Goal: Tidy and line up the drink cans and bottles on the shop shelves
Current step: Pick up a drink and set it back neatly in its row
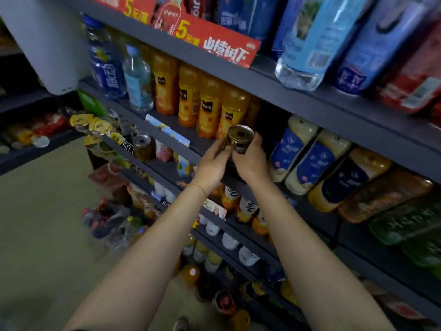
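So I've got both hands on one dark can (239, 139) with a gold top, held up at the front edge of the middle shelf (181, 137). My left hand (213, 163) has fingers curled round its left side, and my right hand (250, 161) wraps round the right side. The can sits in the gap between the orange juice bottles (210, 106) on the left and the blue-label bottles (290, 149) lying tilted on the right. A red price sign (214, 44) hangs off the shelf above.
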`<state>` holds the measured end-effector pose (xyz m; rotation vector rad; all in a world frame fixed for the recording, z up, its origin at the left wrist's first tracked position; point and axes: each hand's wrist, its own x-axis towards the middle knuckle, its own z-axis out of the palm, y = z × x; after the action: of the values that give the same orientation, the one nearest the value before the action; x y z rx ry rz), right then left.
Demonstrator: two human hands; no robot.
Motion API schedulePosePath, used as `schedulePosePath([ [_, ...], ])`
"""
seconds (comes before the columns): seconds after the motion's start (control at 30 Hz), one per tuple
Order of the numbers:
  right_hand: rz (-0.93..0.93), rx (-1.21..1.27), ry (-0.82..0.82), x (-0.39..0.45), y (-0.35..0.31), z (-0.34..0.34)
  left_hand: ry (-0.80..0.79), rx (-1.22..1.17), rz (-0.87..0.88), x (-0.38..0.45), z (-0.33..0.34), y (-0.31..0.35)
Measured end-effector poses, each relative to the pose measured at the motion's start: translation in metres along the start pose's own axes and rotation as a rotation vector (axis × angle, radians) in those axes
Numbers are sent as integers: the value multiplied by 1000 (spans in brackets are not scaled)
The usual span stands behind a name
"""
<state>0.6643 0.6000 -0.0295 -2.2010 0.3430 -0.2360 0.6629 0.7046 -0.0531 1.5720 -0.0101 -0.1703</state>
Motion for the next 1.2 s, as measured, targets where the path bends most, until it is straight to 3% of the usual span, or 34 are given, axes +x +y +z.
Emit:
schedulePosePath([
  [0.1, 9, 9, 52, 4, 3, 2, 12, -97, 0, 12, 2, 3],
  [0.23, -12, 198, 68, -11, 2, -5, 35, -156, 20, 12, 1, 5],
  [0.4, -1, 488, -65, -44, -8, -31, 4, -353, -56, -18, 14, 21],
  [0.5, 52, 590, -146, -66, 0, -63, -27, -456, -79, -48, 38, 31],
  [0.63, 107, 664, -90, -104, 28, -119, -42, -482, -69, -102, 101, 35],
  [0.8, 50, 711, -39, -170, 96, -233, -41, -455, 39, -192, 222, 33],
  [1.03, -40, 638, 55, -265, 186, -442, -121, -348, 217, -328, 415, 69],
  [1.2, -112, 623, 140, -314, 204, -564, -53, -90, 502, -391, 499, 124],
])
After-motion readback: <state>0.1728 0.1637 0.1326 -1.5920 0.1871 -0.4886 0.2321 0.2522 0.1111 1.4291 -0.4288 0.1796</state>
